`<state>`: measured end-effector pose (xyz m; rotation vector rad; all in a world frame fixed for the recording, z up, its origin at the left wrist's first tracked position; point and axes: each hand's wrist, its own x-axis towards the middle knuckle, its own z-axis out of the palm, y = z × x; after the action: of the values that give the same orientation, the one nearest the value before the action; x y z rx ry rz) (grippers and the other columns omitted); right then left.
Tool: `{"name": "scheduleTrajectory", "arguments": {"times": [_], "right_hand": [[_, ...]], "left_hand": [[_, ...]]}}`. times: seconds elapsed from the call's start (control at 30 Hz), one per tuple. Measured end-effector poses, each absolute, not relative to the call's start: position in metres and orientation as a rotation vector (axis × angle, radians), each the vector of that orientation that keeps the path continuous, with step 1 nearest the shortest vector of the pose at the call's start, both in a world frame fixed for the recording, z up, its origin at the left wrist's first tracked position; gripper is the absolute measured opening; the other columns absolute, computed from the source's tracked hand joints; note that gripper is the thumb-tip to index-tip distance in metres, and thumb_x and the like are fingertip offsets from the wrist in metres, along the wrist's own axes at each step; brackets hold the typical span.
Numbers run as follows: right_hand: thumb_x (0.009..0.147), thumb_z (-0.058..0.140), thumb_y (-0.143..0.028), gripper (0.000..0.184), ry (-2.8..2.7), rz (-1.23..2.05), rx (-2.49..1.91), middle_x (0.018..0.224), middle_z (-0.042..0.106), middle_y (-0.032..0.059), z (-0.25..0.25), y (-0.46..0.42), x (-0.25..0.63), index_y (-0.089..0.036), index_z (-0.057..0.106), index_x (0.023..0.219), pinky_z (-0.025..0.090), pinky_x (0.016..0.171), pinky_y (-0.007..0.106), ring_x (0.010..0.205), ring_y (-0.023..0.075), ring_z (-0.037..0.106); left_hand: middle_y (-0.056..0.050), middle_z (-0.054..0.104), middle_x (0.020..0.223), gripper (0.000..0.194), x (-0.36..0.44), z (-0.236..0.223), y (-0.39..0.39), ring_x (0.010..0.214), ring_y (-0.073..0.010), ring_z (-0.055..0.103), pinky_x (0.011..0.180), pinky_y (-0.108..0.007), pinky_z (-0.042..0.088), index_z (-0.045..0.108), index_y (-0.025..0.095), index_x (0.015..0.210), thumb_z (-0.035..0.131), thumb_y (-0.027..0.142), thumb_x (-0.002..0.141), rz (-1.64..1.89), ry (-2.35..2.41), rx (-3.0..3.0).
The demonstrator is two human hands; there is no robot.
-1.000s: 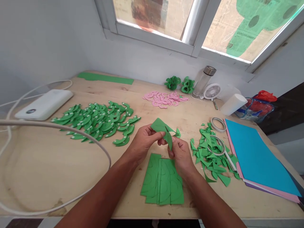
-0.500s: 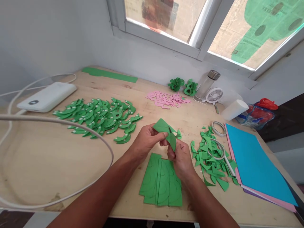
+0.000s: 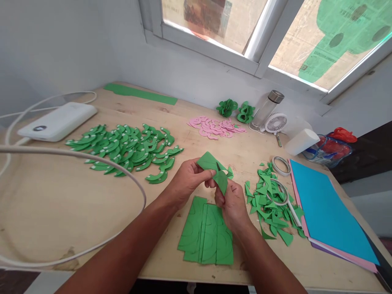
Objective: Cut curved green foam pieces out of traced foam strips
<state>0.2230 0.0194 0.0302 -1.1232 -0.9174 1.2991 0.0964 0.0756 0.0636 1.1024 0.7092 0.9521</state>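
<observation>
My left hand point(image 3: 188, 176) pinches a piece of green paper point(image 3: 208, 161) between thumb and fingers. The paper is partly cut, and one flap curls down toward my right hand point(image 3: 231, 200). My right hand is closed on scissors, mostly hidden behind paper and fingers; only a dark blade tip point(image 3: 218, 166) shows at the cut. Below both hands lie overlapping green sheets point(image 3: 210, 234) with curved pencil outlines. To the left is a heap of curved green paper pieces point(image 3: 125, 147) with small white tabs. Green paper scraps point(image 3: 272, 204) lie to the right.
A magnifying glass point(image 3: 294, 213) rests on the scraps beside a tape roll point(image 3: 281, 166). Coloured sheets point(image 3: 327, 208) are stacked at right. Pink cutouts point(image 3: 216, 127), a flask point(image 3: 268, 108) and a small fan point(image 3: 276, 122) stand behind. At left, a cable point(image 3: 128, 173) loops near a white power bank point(image 3: 58, 120).
The view has shifted slightly. Both hands hold nearly the same pose, with the green paper and blade almost unchanged.
</observation>
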Motion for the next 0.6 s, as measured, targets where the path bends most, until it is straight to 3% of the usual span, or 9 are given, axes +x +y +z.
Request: {"name": "scheduleTrajectory", "arguments": {"times": [0.6], "right_hand": [[0.084, 0.061, -0.044, 0.033, -0.863, 1.268, -1.138, 0.047, 0.033, -0.0081, 0.026, 0.0191, 0.221, -0.018, 0.057, 0.064, 0.018, 0.039, 0.021, 0.041, 0.0061, 0.024]], "left_hand": [[0.002, 0.06, 0.052, 0.013, 0.0963, 0.0596, 0.0764, 0.054, -0.0124, 0.053, 0.059, -0.027, 0.042, 0.059, 0.017, 0.064, 0.067, 0.022, 0.072, 0.939, 0.706, 1.096]]}}
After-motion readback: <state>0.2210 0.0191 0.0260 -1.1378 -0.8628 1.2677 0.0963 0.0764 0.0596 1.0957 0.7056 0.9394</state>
